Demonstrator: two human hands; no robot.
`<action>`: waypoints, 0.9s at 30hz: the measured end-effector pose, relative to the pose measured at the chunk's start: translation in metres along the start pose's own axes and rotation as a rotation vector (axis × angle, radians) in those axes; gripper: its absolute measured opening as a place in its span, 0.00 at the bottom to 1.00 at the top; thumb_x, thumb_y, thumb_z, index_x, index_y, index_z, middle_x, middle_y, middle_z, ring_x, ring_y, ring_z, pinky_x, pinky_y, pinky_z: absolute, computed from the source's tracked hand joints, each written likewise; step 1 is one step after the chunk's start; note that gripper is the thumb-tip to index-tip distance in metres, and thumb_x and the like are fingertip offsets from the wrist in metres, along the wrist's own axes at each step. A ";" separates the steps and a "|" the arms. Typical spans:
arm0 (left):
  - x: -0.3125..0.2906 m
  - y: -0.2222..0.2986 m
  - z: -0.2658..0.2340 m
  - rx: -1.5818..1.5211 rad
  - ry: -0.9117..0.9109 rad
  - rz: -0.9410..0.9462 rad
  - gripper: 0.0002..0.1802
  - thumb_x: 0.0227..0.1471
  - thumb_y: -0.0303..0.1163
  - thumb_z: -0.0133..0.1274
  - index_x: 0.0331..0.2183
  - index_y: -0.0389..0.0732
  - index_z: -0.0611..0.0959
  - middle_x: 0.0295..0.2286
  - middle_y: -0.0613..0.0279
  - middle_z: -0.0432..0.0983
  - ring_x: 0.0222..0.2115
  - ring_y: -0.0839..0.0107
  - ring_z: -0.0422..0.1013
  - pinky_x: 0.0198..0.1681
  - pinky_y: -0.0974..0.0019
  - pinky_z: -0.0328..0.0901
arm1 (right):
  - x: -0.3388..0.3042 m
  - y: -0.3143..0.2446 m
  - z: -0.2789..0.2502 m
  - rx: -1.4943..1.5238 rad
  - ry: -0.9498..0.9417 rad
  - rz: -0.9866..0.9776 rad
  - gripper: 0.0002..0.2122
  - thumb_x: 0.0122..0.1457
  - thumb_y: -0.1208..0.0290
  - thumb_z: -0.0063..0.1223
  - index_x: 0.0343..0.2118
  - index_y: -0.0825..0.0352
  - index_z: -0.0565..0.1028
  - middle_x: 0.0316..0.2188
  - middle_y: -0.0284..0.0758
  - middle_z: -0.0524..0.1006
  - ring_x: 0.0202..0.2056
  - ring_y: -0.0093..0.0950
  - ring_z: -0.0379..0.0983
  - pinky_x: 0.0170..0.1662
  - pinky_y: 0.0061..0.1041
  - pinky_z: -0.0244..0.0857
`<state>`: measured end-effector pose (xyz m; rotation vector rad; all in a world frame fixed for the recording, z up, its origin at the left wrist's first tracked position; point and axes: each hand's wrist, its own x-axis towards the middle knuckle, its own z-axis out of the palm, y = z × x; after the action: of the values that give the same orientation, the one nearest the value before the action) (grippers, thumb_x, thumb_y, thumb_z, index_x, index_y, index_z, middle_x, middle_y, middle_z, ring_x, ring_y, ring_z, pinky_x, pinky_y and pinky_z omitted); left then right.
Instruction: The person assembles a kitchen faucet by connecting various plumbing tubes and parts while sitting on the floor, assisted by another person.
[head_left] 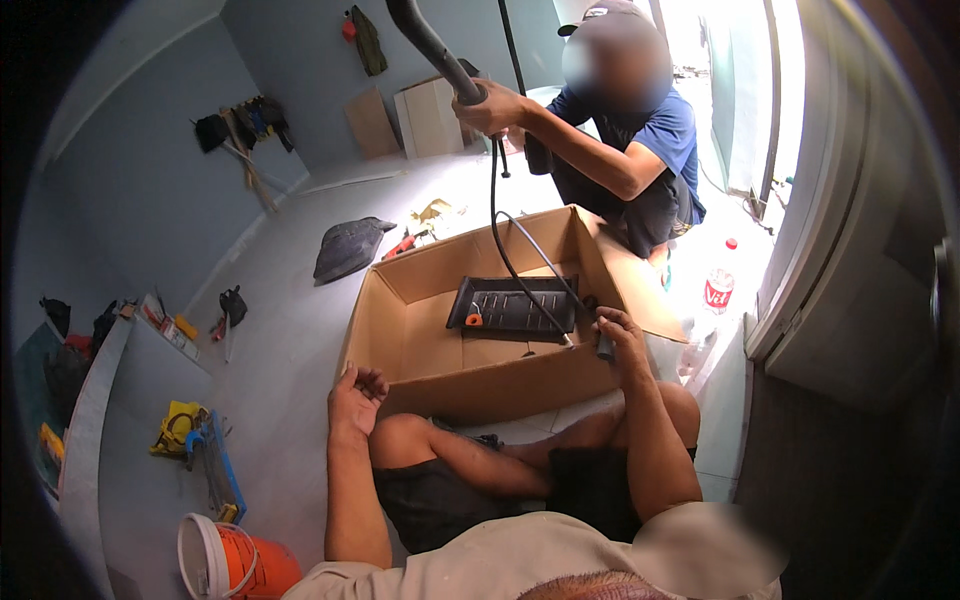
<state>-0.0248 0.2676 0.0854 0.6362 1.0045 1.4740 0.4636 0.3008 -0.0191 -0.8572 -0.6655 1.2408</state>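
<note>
In the head view, grips a dark grey cylinder (605, 348) with the right hand (624, 338), at the near right corner of an open cardboard box (480, 392). Rests the left hand (358, 400) empty beside the near left corner, palm turned up, fingers half curled; cannot tell whether touching the cardboard. Across the box, note a thick grey tube (435, 52) in a co-worker's hand (488, 108), with a black cable (500, 240) hanging in front of a ribbed black tray (515, 305). Seems busy handling the cylinder near the cable; probably calls next for a steady right-hand hold and slack cable clear of the tray.
</note>
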 end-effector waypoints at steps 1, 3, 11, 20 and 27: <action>0.002 -0.002 0.000 -0.008 -0.018 -0.009 0.17 0.63 0.43 0.53 0.33 0.38 0.80 0.33 0.53 0.79 0.33 0.60 0.75 0.39 0.54 0.71 | 0.002 0.000 -0.002 0.018 -0.018 -0.019 0.16 0.60 0.72 0.60 0.50 0.68 0.75 0.31 0.34 0.80 0.28 0.22 0.76 0.31 0.20 0.70; 0.004 -0.004 0.003 -0.013 -0.010 -0.023 0.17 0.63 0.43 0.53 0.34 0.38 0.80 0.33 0.54 0.79 0.33 0.60 0.74 0.40 0.54 0.71 | 0.001 0.000 -0.002 0.038 -0.032 -0.031 0.16 0.60 0.72 0.60 0.50 0.69 0.75 0.31 0.34 0.80 0.28 0.22 0.76 0.31 0.20 0.70; 0.008 -0.006 0.021 0.016 -0.039 -0.035 0.12 0.61 0.39 0.53 0.34 0.40 0.81 0.33 0.55 0.79 0.35 0.61 0.74 0.43 0.54 0.69 | -0.005 0.001 -0.003 0.043 -0.039 -0.045 0.17 0.59 0.72 0.60 0.50 0.71 0.74 0.32 0.35 0.79 0.30 0.23 0.76 0.33 0.22 0.71; 0.018 -0.031 0.018 0.034 0.020 -0.082 0.13 0.62 0.39 0.53 0.33 0.39 0.80 0.31 0.57 0.79 0.33 0.62 0.74 0.41 0.55 0.70 | -0.002 0.004 -0.003 -0.052 -0.018 -0.034 0.16 0.62 0.70 0.59 0.51 0.66 0.75 0.33 0.32 0.80 0.30 0.20 0.76 0.33 0.22 0.73; 0.032 -0.051 -0.003 0.518 0.152 0.212 0.15 0.66 0.36 0.49 0.30 0.36 0.79 0.25 0.57 0.77 0.22 0.70 0.73 0.26 0.69 0.69 | -0.008 -0.003 0.000 -0.046 -0.057 -0.002 0.16 0.61 0.70 0.59 0.51 0.66 0.75 0.33 0.31 0.79 0.30 0.20 0.76 0.33 0.23 0.73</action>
<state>-0.0071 0.2957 0.0346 1.0359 1.4961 1.4650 0.4631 0.2928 -0.0161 -0.8612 -0.7431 1.2560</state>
